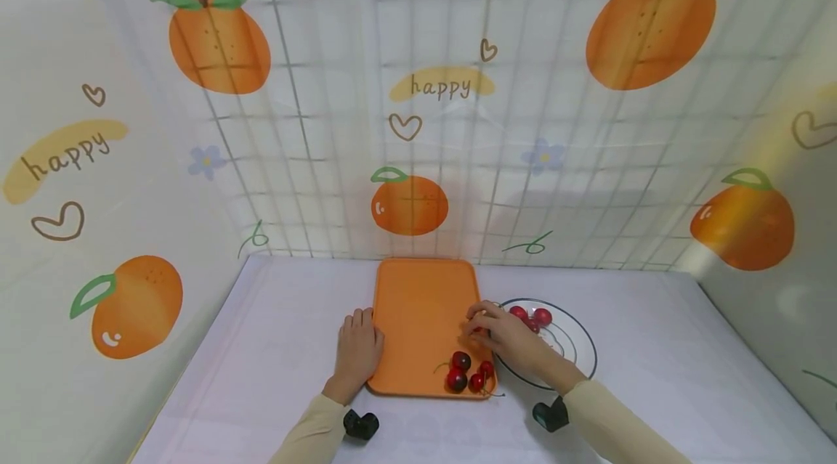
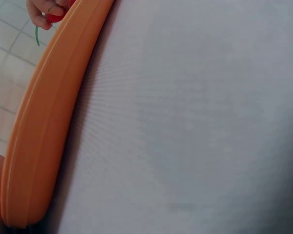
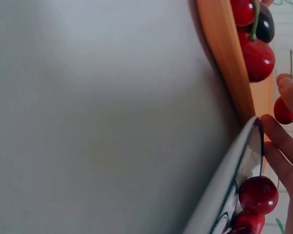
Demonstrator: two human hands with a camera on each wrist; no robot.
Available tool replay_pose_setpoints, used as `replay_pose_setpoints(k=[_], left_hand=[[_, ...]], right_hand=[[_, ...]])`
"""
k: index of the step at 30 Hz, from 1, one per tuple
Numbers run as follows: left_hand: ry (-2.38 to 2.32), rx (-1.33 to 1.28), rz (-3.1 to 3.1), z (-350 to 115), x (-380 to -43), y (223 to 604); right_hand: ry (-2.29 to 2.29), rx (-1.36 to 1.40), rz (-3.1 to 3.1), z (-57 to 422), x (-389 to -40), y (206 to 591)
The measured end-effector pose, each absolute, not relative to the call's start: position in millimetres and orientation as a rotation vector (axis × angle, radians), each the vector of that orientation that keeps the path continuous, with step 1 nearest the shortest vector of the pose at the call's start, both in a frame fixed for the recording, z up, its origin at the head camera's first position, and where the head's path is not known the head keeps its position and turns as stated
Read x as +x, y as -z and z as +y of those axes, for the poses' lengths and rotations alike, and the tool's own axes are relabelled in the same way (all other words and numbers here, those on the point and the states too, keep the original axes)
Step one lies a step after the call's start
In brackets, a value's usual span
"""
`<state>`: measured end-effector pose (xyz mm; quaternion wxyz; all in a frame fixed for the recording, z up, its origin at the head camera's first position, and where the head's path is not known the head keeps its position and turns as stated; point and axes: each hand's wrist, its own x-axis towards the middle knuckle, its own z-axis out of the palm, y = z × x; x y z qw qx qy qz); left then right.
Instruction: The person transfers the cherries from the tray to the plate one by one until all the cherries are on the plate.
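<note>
In the head view my left hand (image 1: 358, 348) rests at the left rim of an orange tray (image 1: 421, 304), its thumb beside the edge. My right hand (image 1: 513, 340) hovers over the tray's right side and pinches a red cherry (image 3: 284, 111) by thumb and fingers, its stem sticking up in the right wrist view. Several loose cherries (image 1: 457, 379) lie in the tray's near right corner, some dark red, some brighter with stems. More red cherries (image 1: 542, 316) sit on a white plate (image 1: 585, 355) with a dark rim, partly beneath my right forearm.
A white-covered table (image 1: 261, 348) lies under everything. Behind it hangs a pale sheet (image 1: 327, 181) printed with oranges, with a grid showing through. The plate stands close against the tray's right edge. Black wrist pieces (image 1: 551, 414) show below both hands.
</note>
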<state>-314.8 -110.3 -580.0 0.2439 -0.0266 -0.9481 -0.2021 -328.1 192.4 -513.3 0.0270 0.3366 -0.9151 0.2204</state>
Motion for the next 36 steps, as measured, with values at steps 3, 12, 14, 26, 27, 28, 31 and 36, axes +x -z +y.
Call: replay_pose_setpoints(k=[3,12,14,26,27,28,31,36], left_hand=[[0.552,-0.078,-2.585,-110,-313,580],[0.56,-0.07,-2.602,-111,-312,579],[0.566,-0.069,-2.608,-111,-313,579],[0.553,-0.085,-2.573,-110,-313,580],[0.553,-0.091,-2.565,-110,-313,580],[0.552,-0.093,-2.563,-110,-313,580],[0.567,-0.094,-2.576,-110,-314,579],[0.561,-0.08,-2.601,-110,-313,577]], right_hand=[[-0.622,1.057,-2.775,194,-328,513],[-0.572,1.064,-2.458,203,-335,503],[-0.533,1.059,-2.407,206,-338,501],[-0.434,0.909,-2.467,224,-348,488],[-0.44,0.887,-2.465,225,-348,487],[-0.448,0.862,-2.457,226,-348,487],[-0.476,0.78,-2.435,230,-348,488],[-0.461,0.663,-2.403,236,-347,491]])
